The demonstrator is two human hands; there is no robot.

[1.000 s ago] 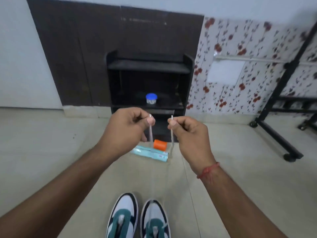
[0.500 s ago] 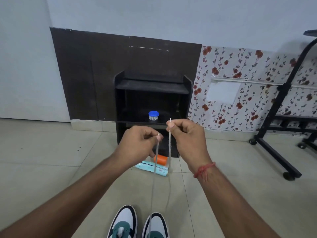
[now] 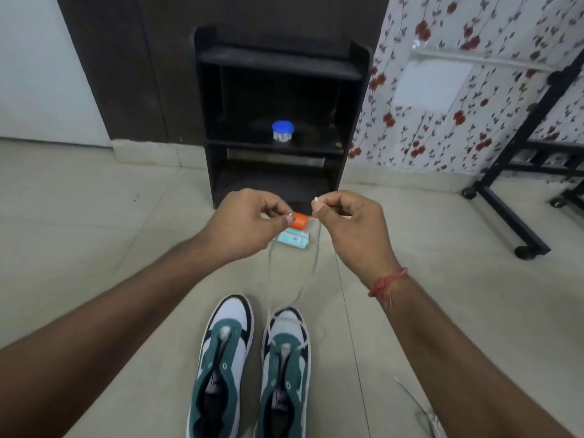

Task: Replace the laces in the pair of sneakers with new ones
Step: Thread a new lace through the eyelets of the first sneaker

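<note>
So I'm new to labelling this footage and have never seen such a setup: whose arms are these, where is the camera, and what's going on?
The camera sits on a person's head, looking forward and down, so the arms are their own. The left hand and right hand each pinch one end of a thin white lace, which runs down to the right sneaker. The left sneaker stands beside it on the tiled floor. Farther off lie an orange cap and a pale blue packet, before a black shelf holding a blue-lidded jar.

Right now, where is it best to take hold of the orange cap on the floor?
Probably grip the orange cap across its round sides, from above: it lies on the floor against the blue packet, close before the black shelf, partly hidden behind the left hand.
</note>
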